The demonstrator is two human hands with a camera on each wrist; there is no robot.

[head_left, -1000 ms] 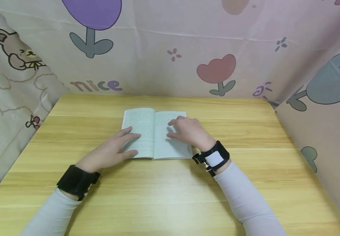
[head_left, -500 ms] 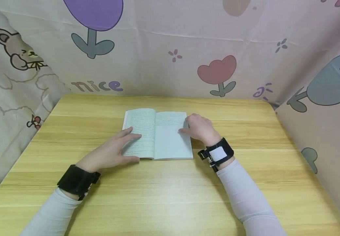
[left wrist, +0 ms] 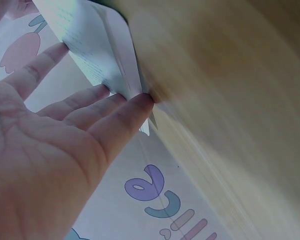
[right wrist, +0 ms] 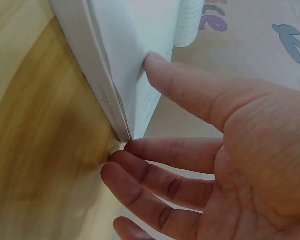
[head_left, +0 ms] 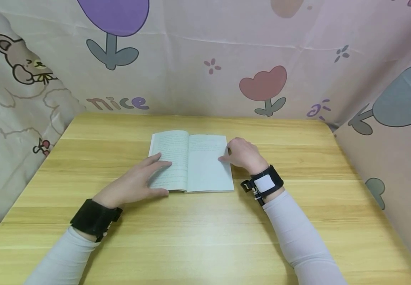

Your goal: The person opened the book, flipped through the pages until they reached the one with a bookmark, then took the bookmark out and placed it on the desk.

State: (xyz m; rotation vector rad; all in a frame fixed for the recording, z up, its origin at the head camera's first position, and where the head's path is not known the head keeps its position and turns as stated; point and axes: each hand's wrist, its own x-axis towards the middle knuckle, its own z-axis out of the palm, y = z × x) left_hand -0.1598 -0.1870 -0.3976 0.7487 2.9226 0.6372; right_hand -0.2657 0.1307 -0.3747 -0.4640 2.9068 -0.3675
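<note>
An open book (head_left: 208, 172) lies on the table, its left page (head_left: 175, 146) full of printed lines and its right page mostly blank below a few lines. My left hand (head_left: 130, 185) rests over the left page with spread fingers, its thumb by the bottom edge. In the left wrist view, those fingertips touch the page (left wrist: 82, 42) along its edges. At the book's right edge is my right hand (head_left: 246, 154). The right wrist view shows its thumb (right wrist: 190, 91) pressing the page (right wrist: 132, 30) while the index fingertip touches the upper corner; the other fingers are loosely bent below.
The wood-grain table (head_left: 205, 237) extends around the book on all sides. A patterned cloth (head_left: 191, 79) with flowers and a bear hangs behind it and along both sides. Black bands (head_left: 93, 217) with small cameras are strapped round both wrists.
My right hand has moved right from above the right page to the book's right edge, its thumb now on the page. The left hand stays on the left page, its thumb slightly lower.
</note>
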